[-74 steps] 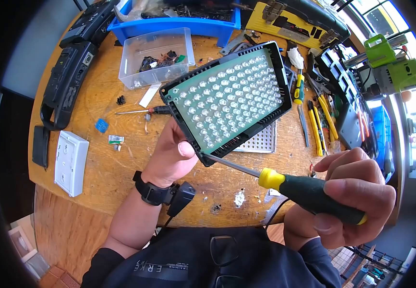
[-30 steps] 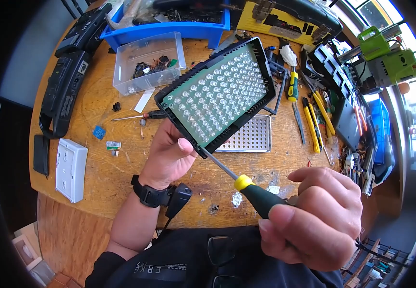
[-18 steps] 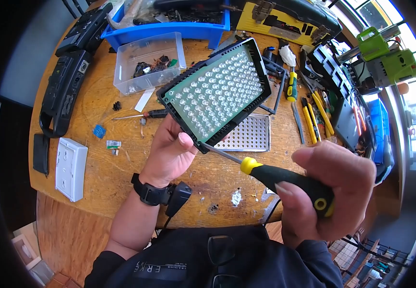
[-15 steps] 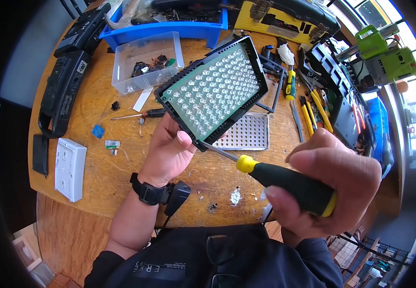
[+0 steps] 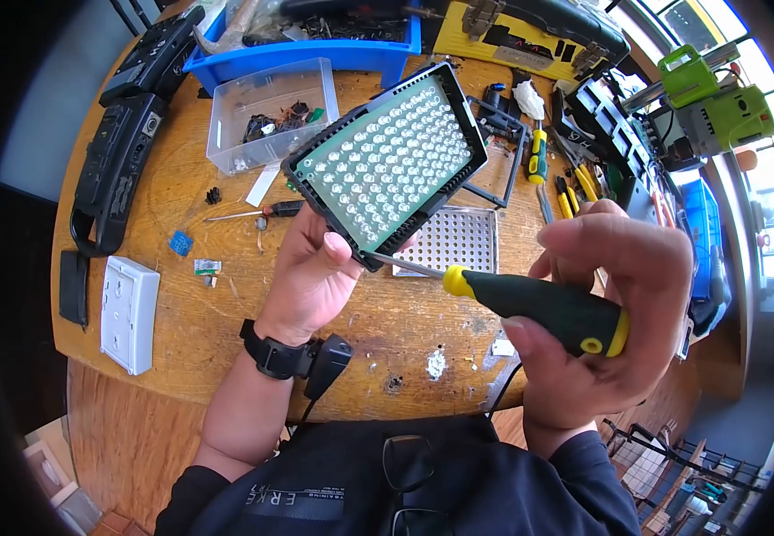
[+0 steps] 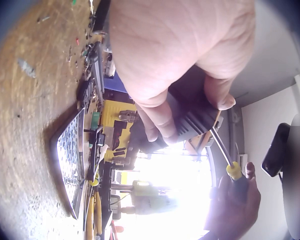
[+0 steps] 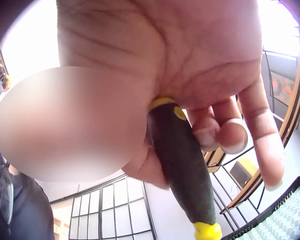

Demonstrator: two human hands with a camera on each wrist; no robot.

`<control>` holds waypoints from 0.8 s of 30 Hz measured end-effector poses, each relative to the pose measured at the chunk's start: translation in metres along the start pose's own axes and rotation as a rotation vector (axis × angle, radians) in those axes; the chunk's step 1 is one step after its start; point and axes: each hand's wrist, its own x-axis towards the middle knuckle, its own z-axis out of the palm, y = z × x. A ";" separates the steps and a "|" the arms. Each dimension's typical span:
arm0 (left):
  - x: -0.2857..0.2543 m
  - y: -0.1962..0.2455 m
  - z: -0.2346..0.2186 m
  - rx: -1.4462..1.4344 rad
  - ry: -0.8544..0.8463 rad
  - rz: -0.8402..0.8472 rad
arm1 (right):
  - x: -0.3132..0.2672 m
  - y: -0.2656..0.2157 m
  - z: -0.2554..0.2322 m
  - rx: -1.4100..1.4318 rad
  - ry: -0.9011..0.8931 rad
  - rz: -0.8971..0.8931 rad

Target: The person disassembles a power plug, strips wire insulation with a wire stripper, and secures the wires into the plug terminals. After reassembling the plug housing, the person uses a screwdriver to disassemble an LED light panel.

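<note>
My left hand (image 5: pixel 313 277) grips the near corner of a black-framed LED panel (image 5: pixel 387 165), thumb on the front edge and fingers behind it. The panel is a green circuit board set with rows of clear LEDs, held tilted above the table. With my right hand (image 5: pixel 619 313) I hold a screwdriver (image 5: pixel 539 308) with a dark green and yellow handle, between thumb and fingers. Its shaft meets the panel's lower corner beside my left thumb. In the left wrist view the panel's black back (image 6: pixel 190 107) shows under my fingers; the right wrist view shows the handle (image 7: pixel 182 160) against my palm.
A perforated metal plate (image 5: pixel 458 234) lies under the panel. Behind stand a clear plastic box (image 5: pixel 271 125), a blue bin (image 5: pixel 306 61) and a yellow toolbox (image 5: pixel 516 49). At left lie a white plastic case (image 5: pixel 129 313) and a small screwdriver (image 5: pixel 248 214); cutters and pliers are at right.
The panel and left hand have shifted slightly left and up in the head view. My right hand has repeatedly changed its hold and turned the screwdriver, whose tip stays at the same corner.
</note>
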 end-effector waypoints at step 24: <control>-0.001 0.006 -0.002 -0.048 -0.016 -0.069 | 0.008 -0.026 -0.010 -0.186 -0.117 -0.034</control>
